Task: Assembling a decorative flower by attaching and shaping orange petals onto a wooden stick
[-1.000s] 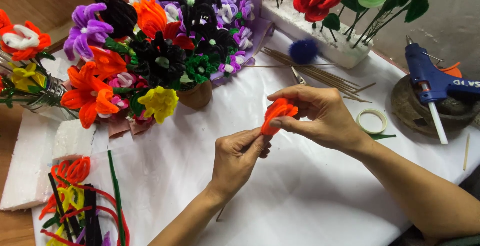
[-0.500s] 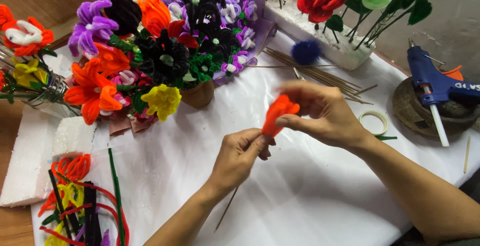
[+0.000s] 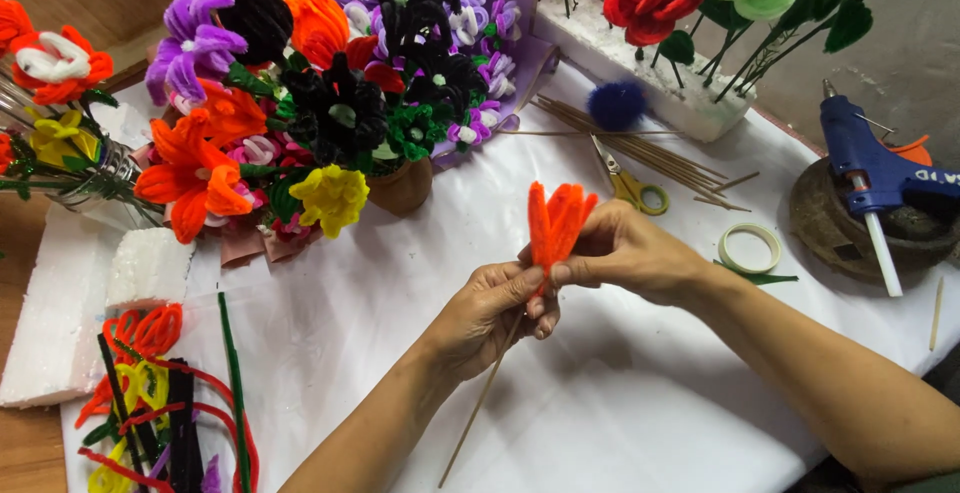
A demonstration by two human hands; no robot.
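Note:
An orange pipe-cleaner flower [image 3: 556, 221] stands upright between both hands, above the white tablecloth [image 3: 620, 403]. My left hand [image 3: 495, 308] grips its base together with a thin wooden stick [image 3: 478, 405] that slants down toward me. My right hand [image 3: 628, 251] pinches the lower petals from the right. The two hands touch at the flower's base.
A bouquet of pipe-cleaner flowers [image 3: 320, 103] stands at the back left. Loose pipe cleaners [image 3: 160, 403] lie front left by a foam block [image 3: 150, 265]. Scissors [image 3: 628, 183], wooden sticks [image 3: 640, 148], a tape roll [image 3: 750, 248] and a blue glue gun [image 3: 868, 173] lie to the right.
The orange flower has been turned from lying sideways to standing upright, its petals now pointing up. Both hands have stayed in about the same spot.

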